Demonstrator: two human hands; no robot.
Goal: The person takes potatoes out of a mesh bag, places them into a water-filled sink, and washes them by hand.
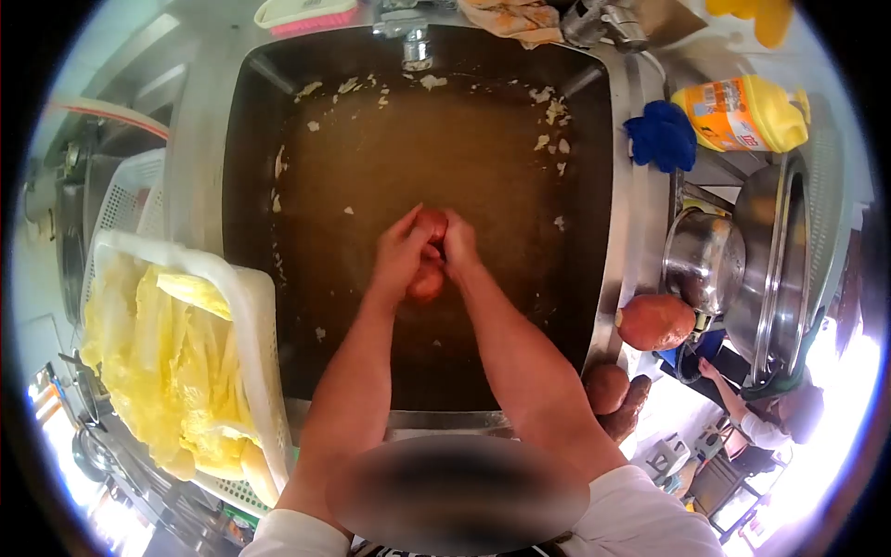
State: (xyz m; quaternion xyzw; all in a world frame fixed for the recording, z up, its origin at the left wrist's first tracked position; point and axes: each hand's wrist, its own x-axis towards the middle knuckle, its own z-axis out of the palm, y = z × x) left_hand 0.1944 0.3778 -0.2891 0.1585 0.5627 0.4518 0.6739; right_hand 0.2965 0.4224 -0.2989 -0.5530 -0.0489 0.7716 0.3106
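Note:
Over the brown water, my left hand [398, 252] and my right hand [459, 244] are closed around a reddish sweet potato [426, 282]. Its lower end shows below my fingers, and a bit of red skin shows between my hands at the top. My fingers hide the middle, so I cannot tell whether it is a single piece. Both hands are near the middle of the steel sink [603, 213], where pale scraps float along the sides. On the right ledge rest a large sweet potato [655, 321] and a smaller one [606, 388], beside a long brown one [634, 408].
A faucet [417, 51] juts over the sink's far edge. At left stands a white basket [255, 306] full of yellow leaves [176, 371]. On the right are a blue cloth [662, 136], a yellow bottle [742, 113] and a metal pot [705, 260]. Another person [766, 427] is at lower right.

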